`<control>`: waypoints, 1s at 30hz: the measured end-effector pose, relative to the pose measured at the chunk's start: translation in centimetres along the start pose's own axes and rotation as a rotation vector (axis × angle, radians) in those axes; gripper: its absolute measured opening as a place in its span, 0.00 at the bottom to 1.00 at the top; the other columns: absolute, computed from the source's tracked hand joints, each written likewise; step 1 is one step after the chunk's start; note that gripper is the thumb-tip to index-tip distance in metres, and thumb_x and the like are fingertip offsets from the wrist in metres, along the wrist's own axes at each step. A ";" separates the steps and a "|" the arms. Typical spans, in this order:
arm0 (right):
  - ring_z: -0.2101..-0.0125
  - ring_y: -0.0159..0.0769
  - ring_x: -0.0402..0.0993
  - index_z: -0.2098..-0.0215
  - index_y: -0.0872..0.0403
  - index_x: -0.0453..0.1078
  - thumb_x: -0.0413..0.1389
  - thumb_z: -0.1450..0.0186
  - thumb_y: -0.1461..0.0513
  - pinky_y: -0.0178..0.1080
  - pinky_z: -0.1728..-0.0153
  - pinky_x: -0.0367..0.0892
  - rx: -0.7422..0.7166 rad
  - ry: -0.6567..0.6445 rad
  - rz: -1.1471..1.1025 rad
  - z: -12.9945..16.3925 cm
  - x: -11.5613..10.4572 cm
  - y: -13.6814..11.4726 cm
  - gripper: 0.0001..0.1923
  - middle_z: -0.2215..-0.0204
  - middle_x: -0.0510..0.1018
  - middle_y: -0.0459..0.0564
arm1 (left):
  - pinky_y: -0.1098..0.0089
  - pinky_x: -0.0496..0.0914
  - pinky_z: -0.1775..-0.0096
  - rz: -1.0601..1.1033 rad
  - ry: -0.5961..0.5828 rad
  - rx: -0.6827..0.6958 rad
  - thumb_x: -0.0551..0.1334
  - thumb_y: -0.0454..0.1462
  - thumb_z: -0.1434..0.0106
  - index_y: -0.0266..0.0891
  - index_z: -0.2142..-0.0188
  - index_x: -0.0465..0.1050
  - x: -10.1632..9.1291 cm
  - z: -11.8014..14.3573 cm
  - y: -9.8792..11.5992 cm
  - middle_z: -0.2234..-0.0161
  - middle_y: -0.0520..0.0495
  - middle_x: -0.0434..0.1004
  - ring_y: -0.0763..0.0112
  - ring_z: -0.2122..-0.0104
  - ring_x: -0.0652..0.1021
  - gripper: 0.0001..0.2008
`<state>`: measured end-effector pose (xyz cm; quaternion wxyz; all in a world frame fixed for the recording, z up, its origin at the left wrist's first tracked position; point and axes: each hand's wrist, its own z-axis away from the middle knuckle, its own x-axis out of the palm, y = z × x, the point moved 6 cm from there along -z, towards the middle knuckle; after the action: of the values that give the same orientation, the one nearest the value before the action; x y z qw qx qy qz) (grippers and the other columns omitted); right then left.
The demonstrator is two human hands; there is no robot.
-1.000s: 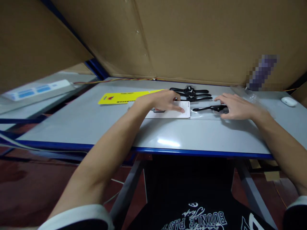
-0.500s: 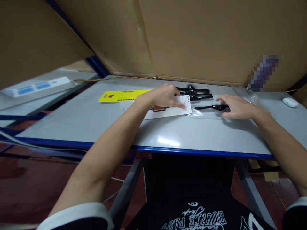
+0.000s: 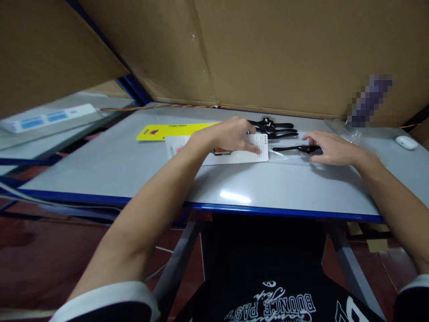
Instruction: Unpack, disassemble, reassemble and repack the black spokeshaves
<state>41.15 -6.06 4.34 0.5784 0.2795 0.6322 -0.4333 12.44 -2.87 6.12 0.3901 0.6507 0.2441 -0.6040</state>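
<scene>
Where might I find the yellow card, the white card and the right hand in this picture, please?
Yellow card [image 3: 177,130]: head view, middle of its uncovered part.
White card [image 3: 241,158]: head view, blank stretch near its lower edge.
Right hand [image 3: 336,148]: head view, back of the hand.

I can't read the card [image 3: 241,158] from here; the left hand [image 3: 233,134] partly covers it, the right hand [image 3: 335,148] the tool [image 3: 304,149].

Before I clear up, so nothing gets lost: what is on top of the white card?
The left hand lies over the white card. Below its palm, part of an orange-and-black shape shows; whatever the hand and forearm cover cannot be seen.
</scene>
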 end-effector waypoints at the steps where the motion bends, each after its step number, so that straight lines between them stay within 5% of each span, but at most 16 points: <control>1: 0.47 0.65 0.78 0.33 0.50 0.71 0.61 0.42 0.48 0.61 0.49 0.72 0.001 -0.001 -0.004 0.0 0.0 0.0 0.40 0.45 0.82 0.61 | 0.63 0.60 0.66 0.002 0.000 0.002 0.71 0.61 0.44 0.44 0.74 0.68 0.0 0.0 0.1 0.75 0.47 0.70 0.58 0.68 0.73 0.26; 17: 0.50 0.62 0.78 0.35 0.47 0.70 0.62 0.43 0.48 0.60 0.51 0.72 0.002 0.016 0.009 0.0 -0.1 -0.2 0.38 0.47 0.79 0.59 | 0.63 0.61 0.65 0.032 -0.058 -0.025 0.59 0.63 0.36 0.42 0.67 0.73 0.3 0.1 0.7 0.74 0.47 0.73 0.60 0.71 0.72 0.27; 30: 0.51 0.61 0.76 0.38 0.47 0.70 0.62 0.42 0.42 0.61 0.51 0.71 0.012 0.082 0.071 0.0 0.0 -0.9 0.37 0.45 0.76 0.60 | 0.63 0.61 0.69 0.077 -0.239 -0.084 0.59 0.61 0.35 0.43 0.70 0.67 1.5 0.3 1.3 0.79 0.49 0.67 0.63 0.76 0.70 0.25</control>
<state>40.41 -6.48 4.53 0.5654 0.3226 0.6424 -0.4043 13.51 -4.11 4.94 0.4663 0.5660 0.1961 -0.6510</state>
